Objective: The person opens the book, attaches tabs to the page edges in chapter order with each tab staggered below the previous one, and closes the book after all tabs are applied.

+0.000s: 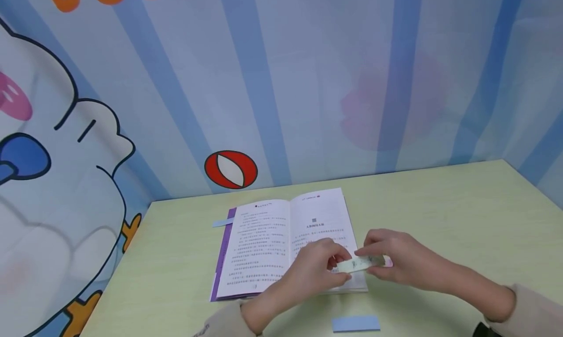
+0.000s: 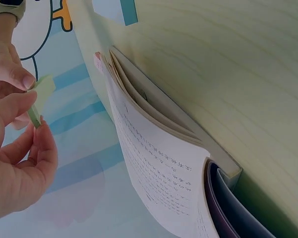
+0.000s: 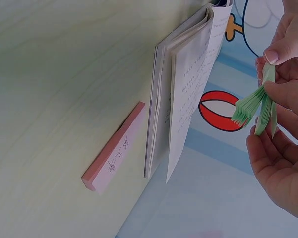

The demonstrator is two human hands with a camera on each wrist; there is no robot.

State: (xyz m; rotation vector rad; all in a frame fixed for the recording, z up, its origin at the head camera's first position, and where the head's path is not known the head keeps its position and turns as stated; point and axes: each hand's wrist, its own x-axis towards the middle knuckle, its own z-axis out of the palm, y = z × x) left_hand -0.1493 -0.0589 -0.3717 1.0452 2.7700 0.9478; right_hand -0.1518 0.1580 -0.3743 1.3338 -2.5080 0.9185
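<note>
Over the lower right of an open book point(image 1: 259, 249), both hands hold a pad of pale green sticky notes point(image 1: 357, 264) with handwriting on its face. My left hand point(image 1: 314, 266) pinches its left end between thumb and fingers. At the other end, thumb and fingers of my right hand point(image 1: 406, 258) grip the pad. Seen from the right wrist, the green sheets point(image 3: 250, 106) fan apart into separate bunches. The left wrist view gives a thin edge of the pad point(image 2: 34, 114) between the fingertips.
A blue sticky-note pad point(image 1: 355, 323) lies at the table's near side. Beside the book is a pink pad point(image 3: 114, 153) with writing, mostly hidden by the right hand in the head view. One blue tab point(image 1: 223, 222) sticks out from the book's left edge. Behind the table point(image 1: 176, 258) hangs a printed backdrop.
</note>
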